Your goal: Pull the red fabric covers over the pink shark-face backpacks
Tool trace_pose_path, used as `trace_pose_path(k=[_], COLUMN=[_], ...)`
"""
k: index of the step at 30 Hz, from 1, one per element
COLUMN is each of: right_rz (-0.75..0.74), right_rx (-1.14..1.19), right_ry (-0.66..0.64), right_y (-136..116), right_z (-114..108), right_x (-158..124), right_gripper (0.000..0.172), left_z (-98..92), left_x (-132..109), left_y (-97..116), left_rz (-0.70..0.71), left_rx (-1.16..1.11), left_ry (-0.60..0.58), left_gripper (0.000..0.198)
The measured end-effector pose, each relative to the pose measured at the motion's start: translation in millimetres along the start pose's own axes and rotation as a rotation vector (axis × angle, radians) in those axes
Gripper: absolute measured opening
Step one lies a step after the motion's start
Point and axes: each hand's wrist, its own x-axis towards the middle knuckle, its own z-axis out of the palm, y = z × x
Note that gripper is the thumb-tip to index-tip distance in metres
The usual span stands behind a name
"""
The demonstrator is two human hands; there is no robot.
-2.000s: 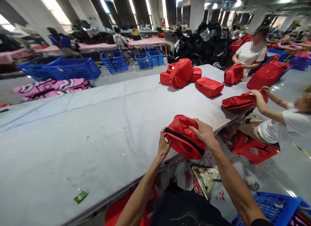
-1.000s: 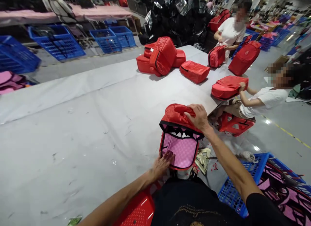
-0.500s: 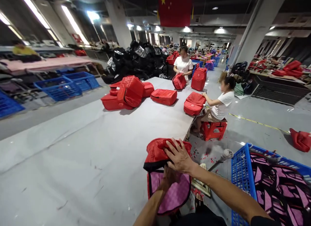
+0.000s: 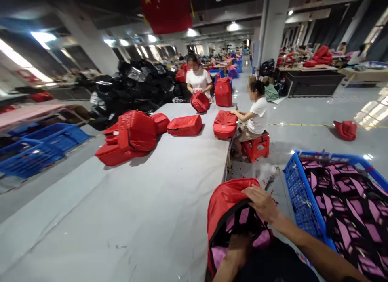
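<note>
A red backpack (image 4: pixel 222 197) stands at the table's near right edge with its mouth gaping toward me. Black trim runs around the opening, and pink and black material shows inside. My right hand (image 4: pixel 262 203) is closed on the upper right rim of the backpack, fingers over the fabric edge. Reaching into the opening, my left hand (image 4: pixel 241 247) is dark and blurred; its fingers are hidden, so I cannot tell whether it grips anything.
On the white table (image 4: pixel 169 185) lie piled red backpacks (image 4: pixel 133 132) and a flat red bag (image 4: pixel 184 125). Two co-workers handle a red bag (image 4: pixel 200 102) and a red backpack (image 4: pixel 225 124). At right stands a blue crate (image 4: pixel 309 197) full of pink-and-black pieces. A red stool (image 4: pixel 256 146) is beyond.
The pink-lined flap no longer hangs out in front; the backpack now faces me open. My right hand went from lying flat on top to holding the rim. The view turned right.
</note>
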Motion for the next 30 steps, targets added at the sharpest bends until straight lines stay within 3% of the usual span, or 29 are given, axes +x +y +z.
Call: trace_pose_path(k=[3, 6, 8, 11, 12, 14, 17, 21, 25, 28, 30], right_rz=[0.202, 0.355, 0.411, 0.489, 0.511, 0.55, 0.598, 0.66, 0.76, 0.887, 0.991], right_rx=[-0.021, -0.079, -0.147, -0.251, -0.277, -0.317, -0.345, -0.291, -0.071, 0.184, 0.341], right_ry=[0.056, 0.124, 0.195, 0.249, 0.254, 0.259, 0.248, 0.194, 0.051, -0.096, -0.148], right_y=[13, 20, 26, 40, 46, 60, 88, 138, 201, 253, 287], right_z=[-29, -56, -70, -85, -88, -90, -87, -78, -76, -72, -61], right_x=[-36, -69, -87, -104, -108, -112, -111, -105, -88, -67, -53], right_gripper=[0.032, 0.03, 0.031, 0.031, 0.031, 0.033, 0.036, 0.039, 0.043, 0.05, 0.056], left_z=[-29.5, -58.8, -77.0, -105.2, -114.7, -131.8, -148.2, -152.9, -161.3, -183.2, -201.5], left_x=[0, 2, 5, 24, 37, 72, 136, 208, 252, 276, 293], left_y=[23, 44, 57, 74, 78, 82, 80, 70, 62, 64, 69], left_rz=[0.1, 0.227, 0.408, 0.709, 0.722, 0.638, 0.522, 0.478, 0.38, 0.252, 0.163], left_rx=[0.004, -0.018, -0.034, -0.046, -0.031, 0.002, 0.0, -0.123, -0.34, -0.509, -0.606], left_ry=[-0.096, -0.062, 0.134, 0.655, 0.783, 0.881, 0.766, 0.661, 0.633, 0.486, 0.411], left_gripper=[0.066, 0.062, 0.054, 0.046, 0.048, 0.064, 0.084, 0.08, 0.062, 0.033, 0.03])
